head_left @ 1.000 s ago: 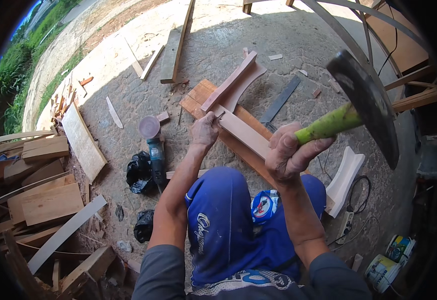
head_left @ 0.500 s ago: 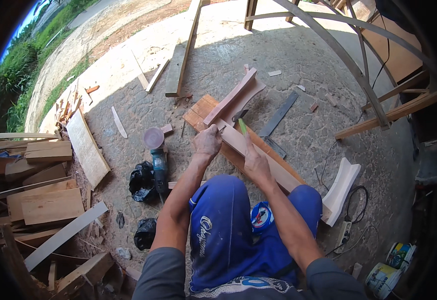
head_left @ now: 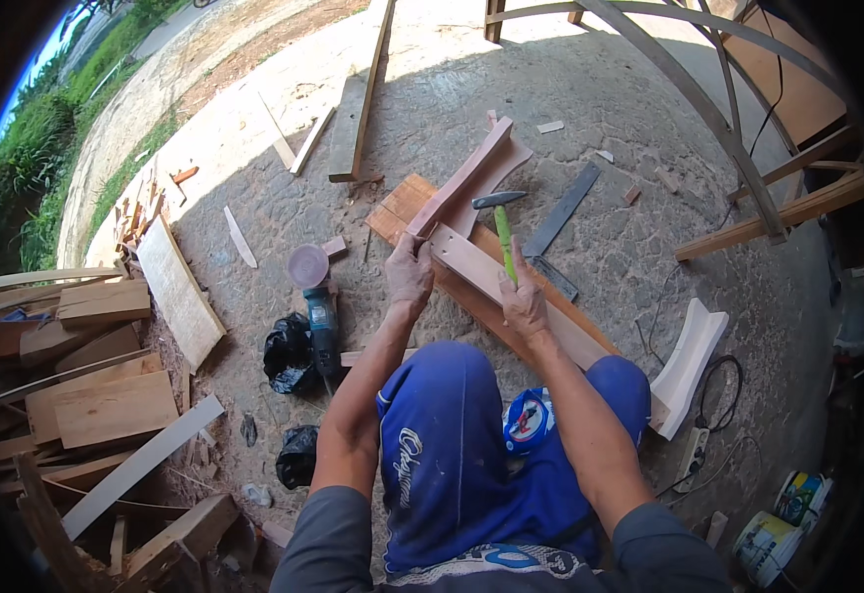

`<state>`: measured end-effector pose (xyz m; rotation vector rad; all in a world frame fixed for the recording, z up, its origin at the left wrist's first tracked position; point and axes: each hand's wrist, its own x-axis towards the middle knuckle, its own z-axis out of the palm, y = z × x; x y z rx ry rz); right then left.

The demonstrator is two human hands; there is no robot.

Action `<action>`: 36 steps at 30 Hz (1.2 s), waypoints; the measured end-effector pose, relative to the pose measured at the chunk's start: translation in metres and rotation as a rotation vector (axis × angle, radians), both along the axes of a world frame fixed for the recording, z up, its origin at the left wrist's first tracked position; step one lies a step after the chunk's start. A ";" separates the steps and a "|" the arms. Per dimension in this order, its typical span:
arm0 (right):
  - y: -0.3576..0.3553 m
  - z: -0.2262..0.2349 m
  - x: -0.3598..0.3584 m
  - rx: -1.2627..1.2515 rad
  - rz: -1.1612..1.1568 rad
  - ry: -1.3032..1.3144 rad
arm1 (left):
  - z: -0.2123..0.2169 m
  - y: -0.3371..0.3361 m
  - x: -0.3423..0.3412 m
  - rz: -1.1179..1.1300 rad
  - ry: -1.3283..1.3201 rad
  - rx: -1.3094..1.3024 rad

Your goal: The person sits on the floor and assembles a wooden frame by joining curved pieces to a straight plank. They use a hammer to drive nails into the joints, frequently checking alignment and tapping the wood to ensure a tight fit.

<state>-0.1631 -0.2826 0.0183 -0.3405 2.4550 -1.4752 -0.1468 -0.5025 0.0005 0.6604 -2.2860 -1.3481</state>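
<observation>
**A:** Hammer (head_left: 503,229) with the green handle, where is it right now?

**B:** Its dark head is down at the joint where the pale plank (head_left: 491,279) meets the reddish curved piece (head_left: 463,178). The right hand (head_left: 524,299) is closed around the lower end of the handle.

**A:** And the other one?

**B:** The left hand (head_left: 409,272) is pressed on the near end of that joint, fingers curled over the wood and pinning it to the concrete floor (head_left: 639,247). Whether it pinches a nail I cannot tell; too small to see.

**A:** So how far along does the joining look?

**B:** Midway, I'd judge. The plank and the curved piece already lie crossed on top of an orange-brown board (head_left: 407,203), lined up and held. But the hammer is at work on them, so the fastening does not look finished. A second white curved piece (head_left: 687,356) lies well apart to the right, untouched, and the angle grinder (head_left: 321,318) rests idle just left of the person's knee.

**A:** Anything else lying unused?

**B:** A dark metal square (head_left: 562,210) lies just beyond the hammer head.
</observation>
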 end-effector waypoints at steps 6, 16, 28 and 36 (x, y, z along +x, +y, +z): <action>-0.001 0.005 -0.002 0.009 0.023 -0.030 | -0.007 -0.008 0.002 -0.082 -0.030 -0.181; -0.008 0.013 0.006 0.207 0.152 0.249 | 0.015 -0.003 -0.007 -0.082 -0.312 -0.295; -0.021 0.043 0.003 0.497 0.285 0.223 | 0.029 0.000 -0.020 -0.099 -0.389 -0.292; -0.031 0.114 0.007 -0.253 -0.025 0.891 | 0.029 -0.001 -0.015 -0.114 -0.410 -0.293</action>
